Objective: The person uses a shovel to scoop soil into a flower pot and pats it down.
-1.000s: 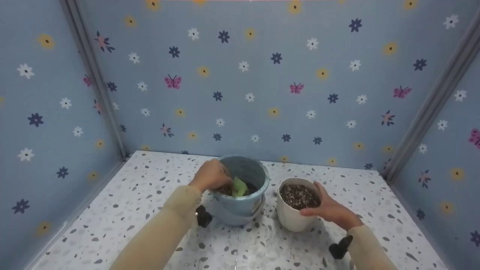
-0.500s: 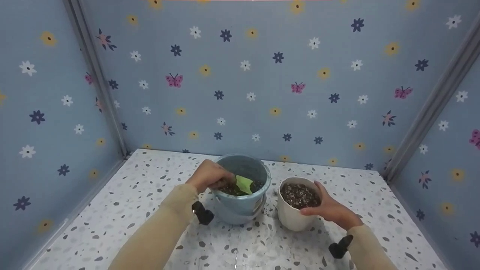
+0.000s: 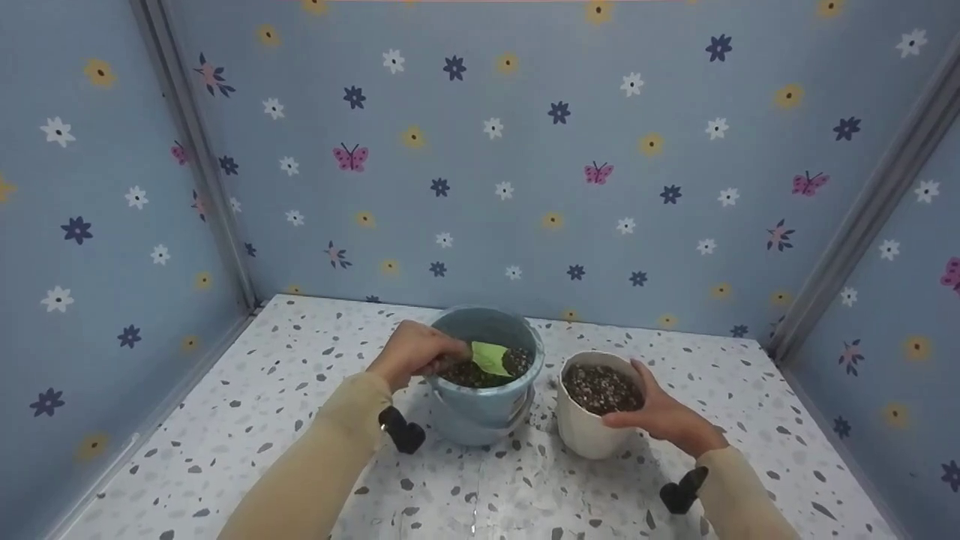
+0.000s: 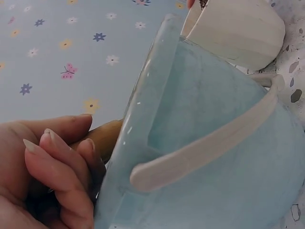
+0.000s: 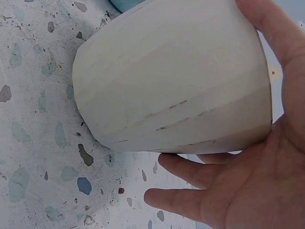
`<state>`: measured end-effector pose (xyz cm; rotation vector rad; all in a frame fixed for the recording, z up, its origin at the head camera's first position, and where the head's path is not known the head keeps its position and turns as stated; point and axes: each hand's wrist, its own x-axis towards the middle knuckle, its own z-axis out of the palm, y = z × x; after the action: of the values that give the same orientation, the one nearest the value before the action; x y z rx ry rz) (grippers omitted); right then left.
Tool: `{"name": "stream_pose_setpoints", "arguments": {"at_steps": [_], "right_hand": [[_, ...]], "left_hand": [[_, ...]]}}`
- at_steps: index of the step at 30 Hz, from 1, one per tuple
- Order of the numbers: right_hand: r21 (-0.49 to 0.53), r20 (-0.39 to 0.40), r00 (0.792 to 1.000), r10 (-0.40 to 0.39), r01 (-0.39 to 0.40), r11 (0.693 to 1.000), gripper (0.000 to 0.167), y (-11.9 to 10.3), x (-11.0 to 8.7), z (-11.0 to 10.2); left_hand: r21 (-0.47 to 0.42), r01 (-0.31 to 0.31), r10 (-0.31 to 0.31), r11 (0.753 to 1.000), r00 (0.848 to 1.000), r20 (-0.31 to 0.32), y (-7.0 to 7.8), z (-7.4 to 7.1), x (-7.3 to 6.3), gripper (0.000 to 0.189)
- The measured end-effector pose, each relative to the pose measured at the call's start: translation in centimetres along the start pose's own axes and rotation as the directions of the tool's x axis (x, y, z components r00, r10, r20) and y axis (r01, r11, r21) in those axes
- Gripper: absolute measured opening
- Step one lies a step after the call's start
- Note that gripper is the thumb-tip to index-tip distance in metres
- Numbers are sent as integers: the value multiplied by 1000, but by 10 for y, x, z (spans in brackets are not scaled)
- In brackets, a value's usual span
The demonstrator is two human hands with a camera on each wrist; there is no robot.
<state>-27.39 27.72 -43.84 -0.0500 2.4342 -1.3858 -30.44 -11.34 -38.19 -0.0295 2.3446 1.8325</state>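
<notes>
My left hand (image 3: 417, 352) grips the wooden handle (image 4: 107, 138) of a small garden trowel whose green blade (image 3: 490, 358) is inside the blue bucket (image 3: 472, 412). Dark soil (image 3: 517, 361) lies at the blade's tip, and more covers the bucket's bottom. In the left wrist view the bucket's wall hides the blade. My right hand (image 3: 666, 412) holds the white flower pot (image 3: 589, 439) by its right side, thumb at the near rim and fingers on the far side. Speckled potting soil (image 3: 602, 388) nearly fills the upright pot.
Both containers stand on a white terrazzo-patterned tabletop (image 3: 300, 375), the bucket left of the pot with a narrow gap between. A pale carry handle (image 4: 205, 143) hangs down the bucket's side. Blue flowered panels (image 3: 525, 150) enclose the back and both sides.
The trowel blade has tilted from steep to flatter and risen slightly, now with soil at its tip. My left hand has shifted a little left. The right hand stays on the pot.
</notes>
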Motion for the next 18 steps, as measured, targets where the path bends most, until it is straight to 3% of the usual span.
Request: {"name": "stream_pose_setpoints", "arguments": {"at_steps": [13, 18], "right_hand": [[9, -9, 1000, -9, 9, 1000, 126, -1, 3, -2], [24, -7, 1000, 10, -10, 1000, 126, -1, 3, 2]], "left_hand": [[-74, -24, 19, 997, 998, -63, -1, -11, -7, 15], [-84, -34, 31, 996, 999, -42, 0, -14, -9, 17]]}}
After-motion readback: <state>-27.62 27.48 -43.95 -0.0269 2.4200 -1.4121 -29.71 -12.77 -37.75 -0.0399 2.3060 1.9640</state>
